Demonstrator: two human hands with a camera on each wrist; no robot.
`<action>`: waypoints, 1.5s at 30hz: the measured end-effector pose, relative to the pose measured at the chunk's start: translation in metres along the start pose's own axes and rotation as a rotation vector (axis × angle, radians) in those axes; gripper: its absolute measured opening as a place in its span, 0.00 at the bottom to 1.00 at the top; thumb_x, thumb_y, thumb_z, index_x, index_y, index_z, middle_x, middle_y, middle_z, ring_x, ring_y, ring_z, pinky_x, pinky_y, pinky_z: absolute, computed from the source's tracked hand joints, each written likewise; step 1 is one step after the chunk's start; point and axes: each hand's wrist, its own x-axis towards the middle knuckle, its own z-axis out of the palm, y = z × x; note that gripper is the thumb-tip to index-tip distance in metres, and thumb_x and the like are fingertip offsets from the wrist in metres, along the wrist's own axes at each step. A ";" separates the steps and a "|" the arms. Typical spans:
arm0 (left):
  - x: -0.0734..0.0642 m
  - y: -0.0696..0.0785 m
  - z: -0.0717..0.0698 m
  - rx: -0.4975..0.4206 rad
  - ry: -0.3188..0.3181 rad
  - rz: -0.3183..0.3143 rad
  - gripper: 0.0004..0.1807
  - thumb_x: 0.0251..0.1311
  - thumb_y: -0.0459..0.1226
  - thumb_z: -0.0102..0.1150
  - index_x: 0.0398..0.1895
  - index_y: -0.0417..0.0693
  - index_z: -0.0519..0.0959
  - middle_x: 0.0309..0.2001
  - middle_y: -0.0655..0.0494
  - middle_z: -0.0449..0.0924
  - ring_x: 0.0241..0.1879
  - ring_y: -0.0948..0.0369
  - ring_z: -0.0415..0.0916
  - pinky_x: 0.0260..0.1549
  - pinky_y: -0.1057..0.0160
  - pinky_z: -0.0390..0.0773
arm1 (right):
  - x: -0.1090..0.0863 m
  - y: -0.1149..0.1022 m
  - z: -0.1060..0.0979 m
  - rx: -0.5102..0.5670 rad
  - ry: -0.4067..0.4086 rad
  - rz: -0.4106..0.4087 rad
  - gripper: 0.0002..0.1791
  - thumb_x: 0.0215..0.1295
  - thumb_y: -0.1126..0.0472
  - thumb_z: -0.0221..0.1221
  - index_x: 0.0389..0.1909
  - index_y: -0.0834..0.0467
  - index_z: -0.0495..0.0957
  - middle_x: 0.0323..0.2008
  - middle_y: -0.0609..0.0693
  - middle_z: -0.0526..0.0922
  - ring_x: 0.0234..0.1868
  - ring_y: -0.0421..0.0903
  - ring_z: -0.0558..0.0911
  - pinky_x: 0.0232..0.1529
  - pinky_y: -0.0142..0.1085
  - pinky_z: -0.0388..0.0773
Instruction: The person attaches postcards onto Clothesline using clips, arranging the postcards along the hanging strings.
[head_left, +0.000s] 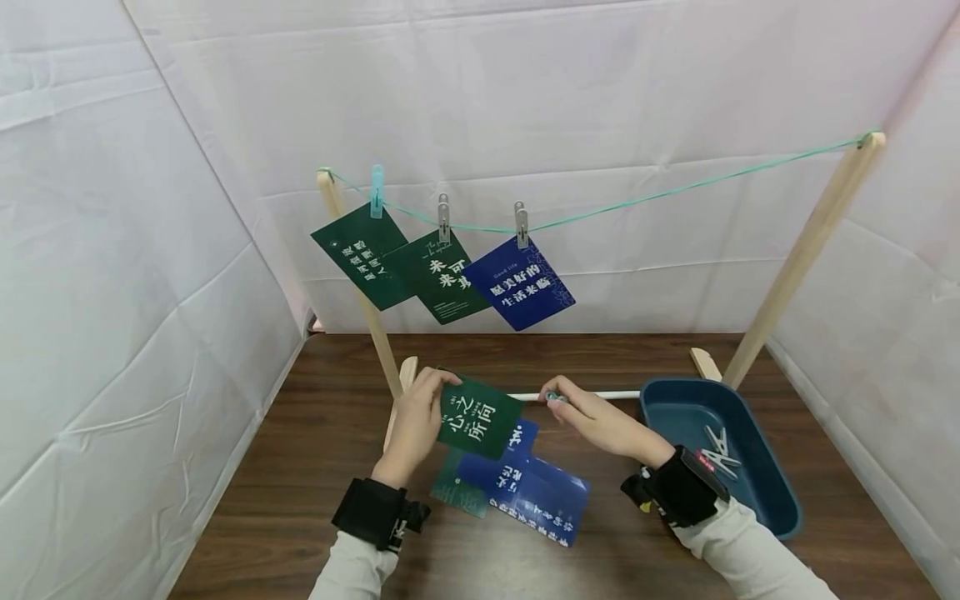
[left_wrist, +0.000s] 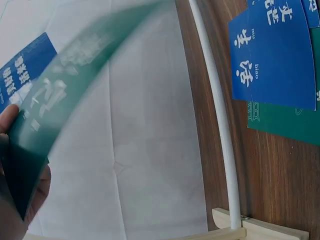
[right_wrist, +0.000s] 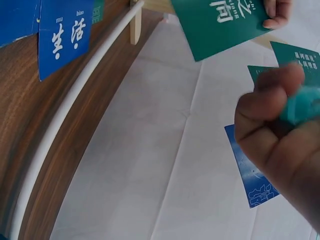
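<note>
My left hand [head_left: 417, 417] pinches a green card [head_left: 480, 415] with white characters by its left edge, above the table. In the left wrist view that card [left_wrist: 65, 85] looks bent and blurred. To the right, my right hand [head_left: 600, 421] holds a teal clothespin [right_wrist: 302, 106] between curled fingers and thumb, apart from the card. Beneath the held card lie blue cards [head_left: 543, 500] and a green one [head_left: 459, 487], overlapping on the table. Behind, two green cards [head_left: 362, 257] and a blue card [head_left: 519, 284] hang from a green string [head_left: 645, 198], clipped by clothespins [head_left: 444, 218].
Wooden posts [head_left: 806, 258] hold up the string's two ends, and a white rod [head_left: 615, 394] runs low between their feet. A dark blue bin [head_left: 783, 508] with several clothespins [head_left: 722, 454] stands at the right. White cloth [head_left: 600, 92] surrounds the brown table [head_left: 262, 500].
</note>
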 end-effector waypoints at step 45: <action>0.049 0.066 0.015 -0.507 0.066 0.000 0.11 0.59 0.28 0.58 0.45 0.35 0.75 0.35 0.38 0.77 0.25 0.50 0.76 0.30 0.63 0.81 | -0.006 0.020 -0.087 -0.216 0.491 0.008 0.21 0.70 0.55 0.53 0.55 0.66 0.74 0.42 0.61 0.82 0.35 0.42 0.79 0.36 0.33 0.74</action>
